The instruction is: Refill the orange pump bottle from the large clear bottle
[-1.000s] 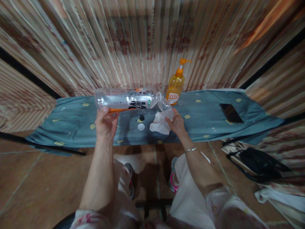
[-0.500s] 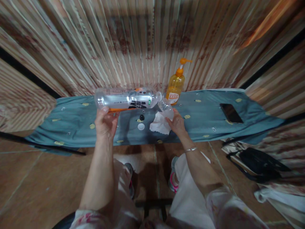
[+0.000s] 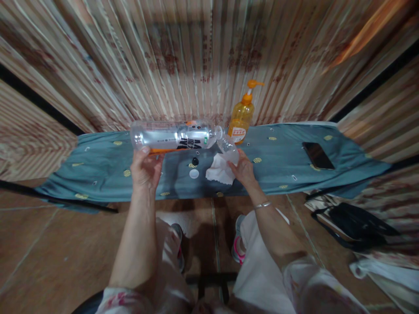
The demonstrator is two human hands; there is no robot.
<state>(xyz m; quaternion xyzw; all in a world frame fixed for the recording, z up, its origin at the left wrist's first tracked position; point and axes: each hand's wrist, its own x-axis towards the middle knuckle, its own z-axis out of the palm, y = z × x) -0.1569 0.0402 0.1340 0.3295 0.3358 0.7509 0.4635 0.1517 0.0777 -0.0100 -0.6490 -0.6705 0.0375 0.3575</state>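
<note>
My left hand [image 3: 146,168] is closed round the base end of a large clear plastic bottle [image 3: 160,136], which lies sideways in the air with its mouth to the right. The bottle has a silver, black and orange label. My right hand [image 3: 242,167] grips a smaller clear bottle [image 3: 228,146], tilted so that its upper end meets the large bottle's mouth. A crumpled white tissue [image 3: 221,169] is beside the right fingers; whether they pinch it too I cannot tell. On the cloth between my hands are a black cap [image 3: 195,161] and a white round cap [image 3: 194,174].
An amber pump bottle [image 3: 241,117] with an orange top stands behind my right hand. To the right lies a black phone [image 3: 317,155]. A green patterned cloth [image 3: 275,174] covers the narrow table, with a pleated curtain [image 3: 183,65] behind. A black bag [image 3: 360,224] is at lower right.
</note>
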